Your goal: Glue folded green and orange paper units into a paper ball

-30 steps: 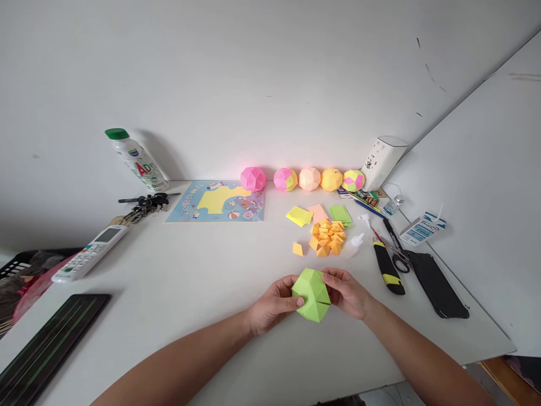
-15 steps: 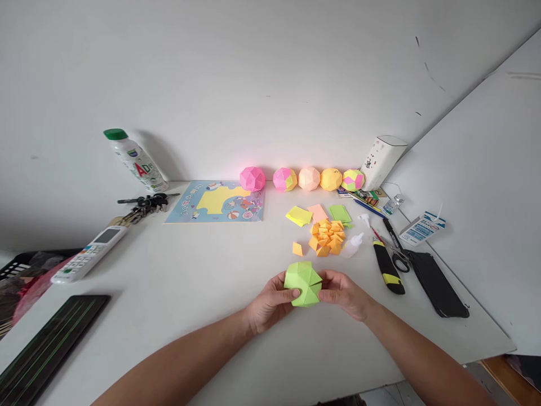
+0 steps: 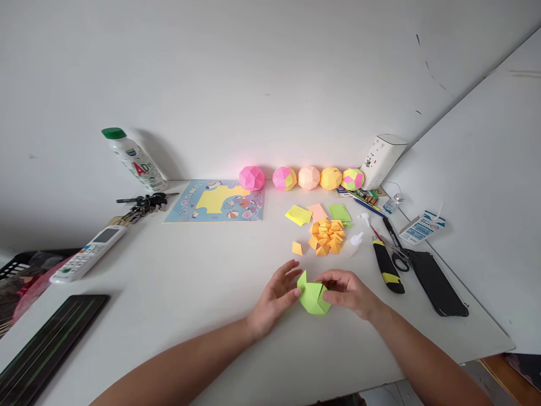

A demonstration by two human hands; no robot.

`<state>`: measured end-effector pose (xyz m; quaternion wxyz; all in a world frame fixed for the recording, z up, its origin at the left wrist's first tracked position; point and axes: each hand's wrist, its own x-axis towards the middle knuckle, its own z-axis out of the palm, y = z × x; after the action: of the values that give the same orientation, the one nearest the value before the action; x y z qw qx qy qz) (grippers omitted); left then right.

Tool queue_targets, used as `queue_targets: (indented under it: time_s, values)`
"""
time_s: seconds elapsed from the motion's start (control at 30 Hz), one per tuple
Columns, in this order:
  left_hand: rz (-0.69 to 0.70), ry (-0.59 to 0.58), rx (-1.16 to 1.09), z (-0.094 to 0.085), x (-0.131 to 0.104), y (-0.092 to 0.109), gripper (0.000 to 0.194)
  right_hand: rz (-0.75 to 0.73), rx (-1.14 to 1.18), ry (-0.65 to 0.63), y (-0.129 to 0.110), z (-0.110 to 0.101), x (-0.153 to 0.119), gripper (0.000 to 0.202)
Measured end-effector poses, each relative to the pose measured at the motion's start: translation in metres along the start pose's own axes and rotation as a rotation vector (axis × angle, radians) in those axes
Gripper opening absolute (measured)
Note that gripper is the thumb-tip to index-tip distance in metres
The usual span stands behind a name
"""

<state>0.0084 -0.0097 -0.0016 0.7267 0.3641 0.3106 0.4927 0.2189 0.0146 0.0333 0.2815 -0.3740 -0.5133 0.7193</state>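
Note:
A light-green folded-paper ball (image 3: 313,299) is between my hands near the front of the table. One pointed flap sticks up at its upper left, and a dark slit shows between its panels on the right. My right hand (image 3: 349,293) grips the ball's right side, thumb in front and fingers behind. My left hand (image 3: 276,296) is at the left side with its fingers spread, only the thumb tip reaching the ball's edge. Just beyond lie a loose orange folded piece (image 3: 297,248) and a heap of orange folded pieces (image 3: 326,237).
Several finished paper balls (image 3: 309,177) line the wall. Sticky-note pads (image 3: 299,215), a glue bottle (image 3: 353,243), a utility knife (image 3: 386,268), scissors (image 3: 400,261) and a black case (image 3: 437,282) lie rightward. A bottle (image 3: 137,160), keys (image 3: 146,207) and a remote (image 3: 88,254) are left.
The green ball has turned and shifted slightly right and nearer me, so a raised flap now shows. My left hand has loosened from it and its fingers have spread.

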Motion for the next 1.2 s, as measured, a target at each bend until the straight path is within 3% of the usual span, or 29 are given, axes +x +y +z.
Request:
queue_targets:
  time_s: [0.1,0.23,0.37,0.57,0.77,0.97,1.2]
  values:
    - [0.250,-0.076,0.336,-0.002,-0.003,0.002,0.048,0.030,-0.034,-0.037,0.002,0.002,-0.001,0.030]
    - [0.303,-0.206,0.537,-0.002,-0.002,0.000,0.022,0.046,-0.049,-0.070,0.009,0.006,0.000,0.031]
    - [0.302,-0.241,0.562,-0.002,-0.001,-0.002,0.007,0.013,-0.067,-0.056,0.011,0.005,0.001,0.033]
    - [0.297,-0.330,0.549,-0.003,-0.003,0.000,0.007,0.002,-0.012,-0.044,0.004,0.005,0.001,0.028]
    - [0.380,-0.327,0.577,-0.003,-0.002,-0.002,0.001,-0.071,-0.069,-0.053,0.003,0.008,0.000,0.022]
    - [0.450,-0.337,0.590,-0.004,-0.002,-0.002,0.008,-0.180,-0.209,-0.040,0.005,0.008,-0.001,0.015]
    - [0.533,-0.309,0.682,-0.003,-0.002,-0.002,0.013,-0.177,-0.382,-0.006,0.005,0.012,-0.001,0.012]
